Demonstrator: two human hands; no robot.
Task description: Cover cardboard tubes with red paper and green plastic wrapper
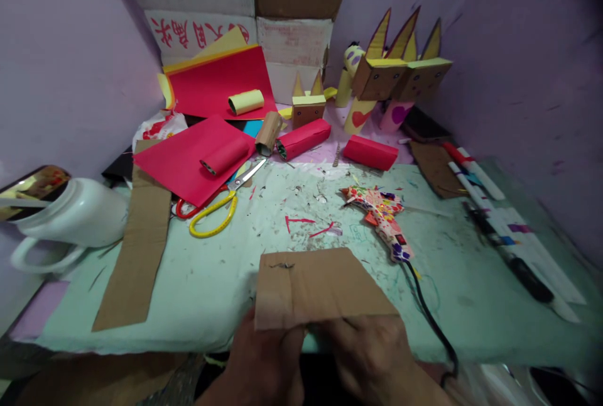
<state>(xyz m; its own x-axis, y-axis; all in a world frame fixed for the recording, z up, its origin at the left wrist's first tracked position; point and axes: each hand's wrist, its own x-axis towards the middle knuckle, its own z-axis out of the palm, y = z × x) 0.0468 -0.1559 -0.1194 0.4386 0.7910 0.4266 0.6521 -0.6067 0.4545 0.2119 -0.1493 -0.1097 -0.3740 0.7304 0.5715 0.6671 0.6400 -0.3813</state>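
A piece of brown cardboard (325, 283) is raised over the front edge of the table, its flat face toward me and a small dark tear near its upper left corner. My left hand (266, 356) grips its lower left edge, with the fingertips partly behind it. At the lower right edge, my right hand (372, 349) is closed on the same cardboard, slightly blurred. A flower-patterned glue gun (379, 214) lies beyond my right hand, its black cord running to the front edge. Thin red paper scraps (299, 222) lie just past the cardboard.
Yellow-handled scissors (214, 217), a cardboard strip (141, 255) and a white mug (80, 214) are on the left. Red rolls (304, 139), red paper (221, 85) and cardboard-headed figures (381, 79) stand or lie at the back. Markers and a black-handled cutter (530, 277) line the right.
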